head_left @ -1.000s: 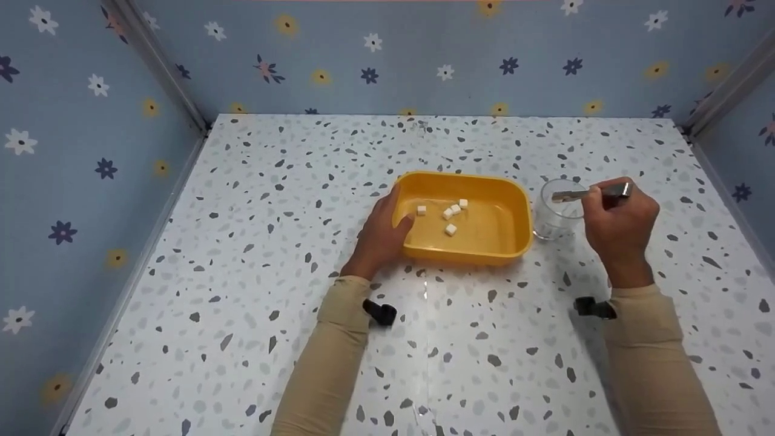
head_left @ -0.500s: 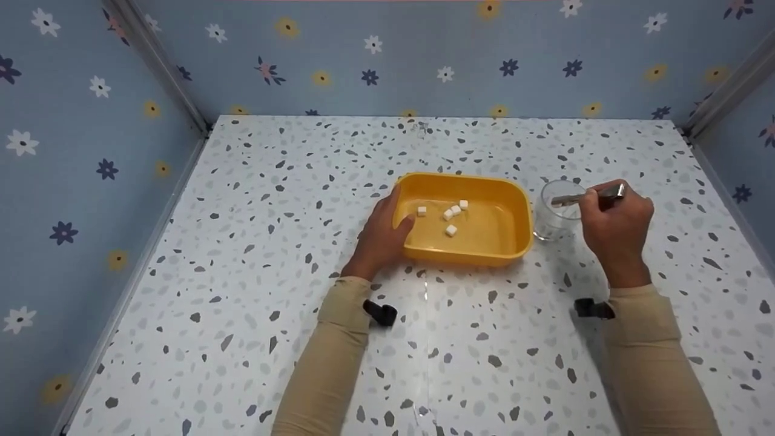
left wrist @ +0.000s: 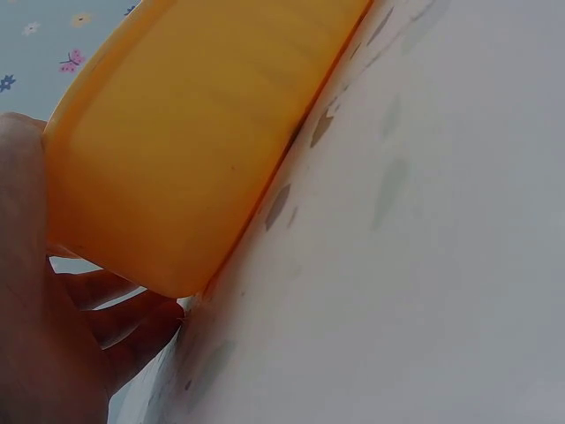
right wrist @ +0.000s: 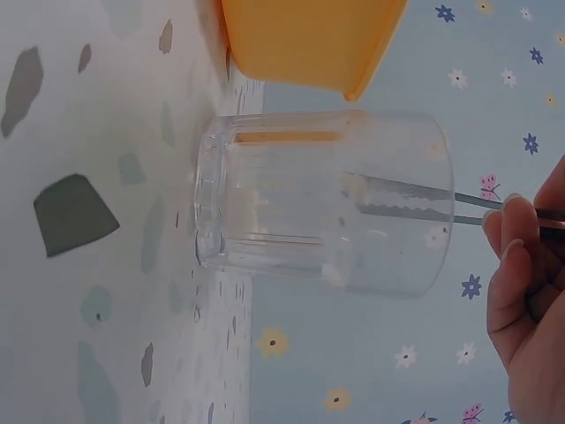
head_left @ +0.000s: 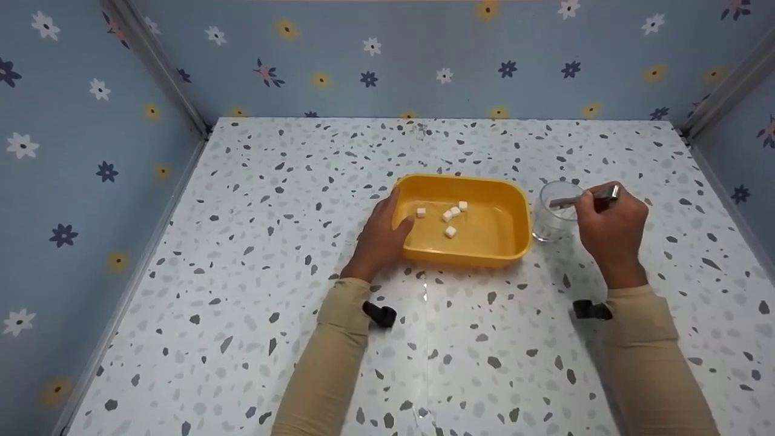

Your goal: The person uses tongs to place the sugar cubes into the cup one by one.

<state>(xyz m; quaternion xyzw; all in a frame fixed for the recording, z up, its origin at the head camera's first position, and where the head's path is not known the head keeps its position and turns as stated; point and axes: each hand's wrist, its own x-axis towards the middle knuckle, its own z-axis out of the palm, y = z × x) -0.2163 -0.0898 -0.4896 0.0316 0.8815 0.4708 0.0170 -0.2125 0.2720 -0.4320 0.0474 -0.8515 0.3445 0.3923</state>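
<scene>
My left hand (head_left: 380, 233) grips the left end of a yellow plastic tub (head_left: 466, 257), thumb over the rim and fingers along the outside. Several small white cubes (head_left: 450, 231) lie on the tub's floor. To its right stands a clear glass (right wrist: 291, 203), upright on the table. My right hand (head_left: 613, 233) pinches small metal tongs (right wrist: 406, 201) beside the glass. Their serrated ends reach down inside the glass, the two arms slightly apart. A pale patch shows by the tips, but I cannot tell whether a cube is between them.
The white speckled table (head_left: 272, 242) runs back to a blue flowered wall (head_left: 412, 54). Side panels (head_left: 60, 200) of the same pattern rise at left and right. The tub's right end stands close to the glass.
My right hand has shifted slightly left with the tongs, closer over the glass. The left hand, the tub and its cubes hold their places.
</scene>
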